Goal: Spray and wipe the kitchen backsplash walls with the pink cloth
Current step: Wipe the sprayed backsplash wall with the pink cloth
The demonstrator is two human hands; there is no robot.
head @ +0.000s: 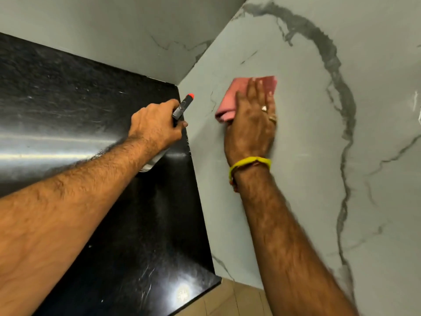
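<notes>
The pink cloth (230, 100), folded, lies flat against the white marble backsplash wall (296, 65) with grey veins. My right hand (252, 124) presses it to the wall with straight fingers; the wrist has a yellow band. My left hand (157, 126) grips a spray bottle (182, 106) whose dark nozzle with an orange tip points up toward the wall, left of the cloth. Most of the bottle's clear body is hidden behind my left hand and forearm.
A black glossy countertop (91, 133) fills the left and meets the two walls at an inner corner (177, 84). A second pale wall (102, 30) runs along the back. Tan floor tiles (239, 299) show below the counter's end.
</notes>
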